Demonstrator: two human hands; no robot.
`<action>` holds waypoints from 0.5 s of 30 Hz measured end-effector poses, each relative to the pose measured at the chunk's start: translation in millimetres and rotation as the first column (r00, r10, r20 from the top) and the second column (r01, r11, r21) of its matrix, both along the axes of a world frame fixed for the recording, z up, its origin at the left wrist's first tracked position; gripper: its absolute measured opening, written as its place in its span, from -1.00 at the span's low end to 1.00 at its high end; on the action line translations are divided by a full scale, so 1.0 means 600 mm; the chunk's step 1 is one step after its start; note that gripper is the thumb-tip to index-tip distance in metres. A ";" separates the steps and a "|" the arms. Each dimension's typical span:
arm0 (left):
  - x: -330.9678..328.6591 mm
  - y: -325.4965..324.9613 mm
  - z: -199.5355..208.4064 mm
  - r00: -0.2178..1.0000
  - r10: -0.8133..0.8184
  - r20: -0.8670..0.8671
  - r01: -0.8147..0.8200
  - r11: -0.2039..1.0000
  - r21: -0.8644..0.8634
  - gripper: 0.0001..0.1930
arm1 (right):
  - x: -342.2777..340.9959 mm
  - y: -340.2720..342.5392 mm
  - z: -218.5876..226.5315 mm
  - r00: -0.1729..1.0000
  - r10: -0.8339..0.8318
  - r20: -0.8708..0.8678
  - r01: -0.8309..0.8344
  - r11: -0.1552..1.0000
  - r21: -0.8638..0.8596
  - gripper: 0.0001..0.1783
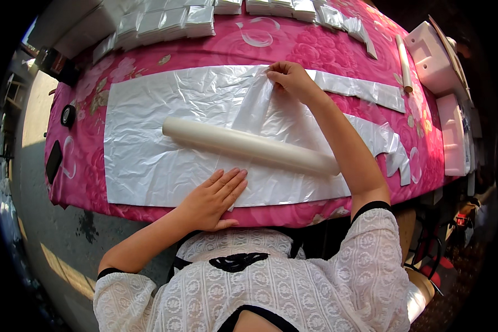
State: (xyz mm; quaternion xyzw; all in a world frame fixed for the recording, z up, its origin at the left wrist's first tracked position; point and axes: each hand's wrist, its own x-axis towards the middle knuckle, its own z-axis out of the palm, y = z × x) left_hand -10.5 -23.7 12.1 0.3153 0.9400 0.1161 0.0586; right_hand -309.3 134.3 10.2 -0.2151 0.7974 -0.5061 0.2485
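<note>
White plastic bags [144, 149] with long handle strips lie spread out across the table, their surface wrinkled. On top of them a pale, smooth roller tube [249, 145] rests at a slant, its right end close to my right forearm. My left hand [218, 198] lies flat on the bags near the table's front edge, fingers stretched out. At the far edge of the bags, my right hand [288, 79] pinches the plastic between thumb and fingers and lifts a fold of it.
A pink floral cloth [216, 52] covers the table. Stacks of folded white bags [166, 25] line the far side. At right are another tube [404, 63] and white foam boxes [434, 58]. A tape roll [68, 115] and a dark phone-like slab [54, 161] lie at left.
</note>
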 end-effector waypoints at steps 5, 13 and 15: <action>0.025 0.031 -0.021 0.996 0.084 -0.024 -0.082 0.995 0.056 -0.12 | 0.106 -0.002 0.029 0.928 -0.113 -0.355 0.116 0.993 -0.013 -0.57; 0.039 0.050 -0.019 0.991 0.127 -0.039 -0.125 0.991 0.038 -0.11 | 0.293 0.080 0.031 0.697 0.200 -0.689 0.054 0.943 0.329 -0.48; 0.039 0.048 -0.015 0.993 0.113 -0.042 -0.111 0.993 0.041 -0.13 | 0.251 0.117 0.025 0.688 0.109 -0.718 0.183 0.930 0.317 -0.47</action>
